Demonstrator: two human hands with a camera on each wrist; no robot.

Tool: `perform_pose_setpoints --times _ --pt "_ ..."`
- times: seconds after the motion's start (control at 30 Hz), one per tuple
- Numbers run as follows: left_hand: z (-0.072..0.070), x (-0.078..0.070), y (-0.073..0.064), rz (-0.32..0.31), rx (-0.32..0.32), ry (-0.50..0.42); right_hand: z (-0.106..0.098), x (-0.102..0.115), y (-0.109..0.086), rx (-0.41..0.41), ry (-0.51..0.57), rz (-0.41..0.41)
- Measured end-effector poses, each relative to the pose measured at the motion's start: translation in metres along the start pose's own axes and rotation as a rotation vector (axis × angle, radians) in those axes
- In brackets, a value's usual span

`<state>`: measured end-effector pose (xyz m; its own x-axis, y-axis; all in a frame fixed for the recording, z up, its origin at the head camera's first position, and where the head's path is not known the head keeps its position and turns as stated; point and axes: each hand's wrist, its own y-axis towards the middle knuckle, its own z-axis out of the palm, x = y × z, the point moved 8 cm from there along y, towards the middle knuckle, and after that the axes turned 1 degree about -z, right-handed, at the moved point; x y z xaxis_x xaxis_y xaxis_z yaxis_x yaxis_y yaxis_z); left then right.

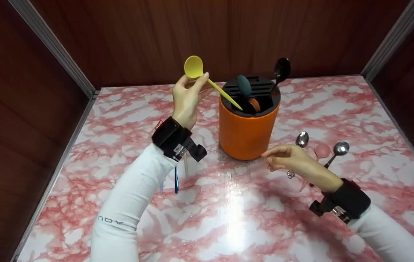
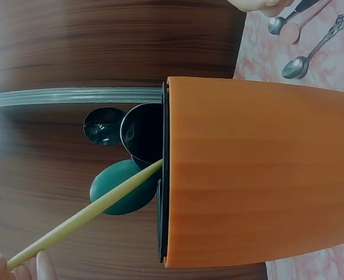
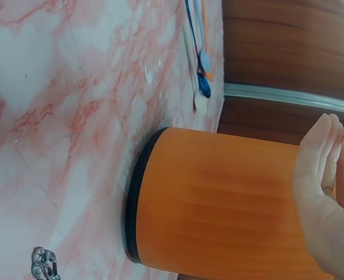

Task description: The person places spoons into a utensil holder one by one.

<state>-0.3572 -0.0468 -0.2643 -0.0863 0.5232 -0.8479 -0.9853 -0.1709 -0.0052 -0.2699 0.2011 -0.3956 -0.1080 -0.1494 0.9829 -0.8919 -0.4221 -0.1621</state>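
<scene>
Upper centre, the left hand (image 1: 188, 100) pinches the yellow spoon (image 1: 218, 88); steepen it before lowering into the orange holder (image 1: 247, 134). Right hand (image 1: 294, 160), loosely bent, holds nothing.

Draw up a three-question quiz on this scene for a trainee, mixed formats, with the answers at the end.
1. Multiple choice: what does the person's left grip hold?
A) a black spoon
B) a yellow spoon
C) a blue spoon

2. True or false: the right grip reaches into the top of the orange holder.

3. Count: in the head view, how many spoons lie on the table to the right of the orange holder?

Key:
1. B
2. False; the right grip is outside the orange holder.
3. Three
</scene>
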Motion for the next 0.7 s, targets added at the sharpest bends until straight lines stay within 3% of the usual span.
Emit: perform_pose_setpoints --times 0.3,0.7 --pt "0.001 0.004 0.001 0.013 0.002 0.029 -0.002 -0.004 -0.002 -0.028 -0.004 0.040" --pt "0.004 0.020 0.003 -0.005 0.025 0.079 -0.004 -0.009 -0.002 -0.035 0.036 0.031"
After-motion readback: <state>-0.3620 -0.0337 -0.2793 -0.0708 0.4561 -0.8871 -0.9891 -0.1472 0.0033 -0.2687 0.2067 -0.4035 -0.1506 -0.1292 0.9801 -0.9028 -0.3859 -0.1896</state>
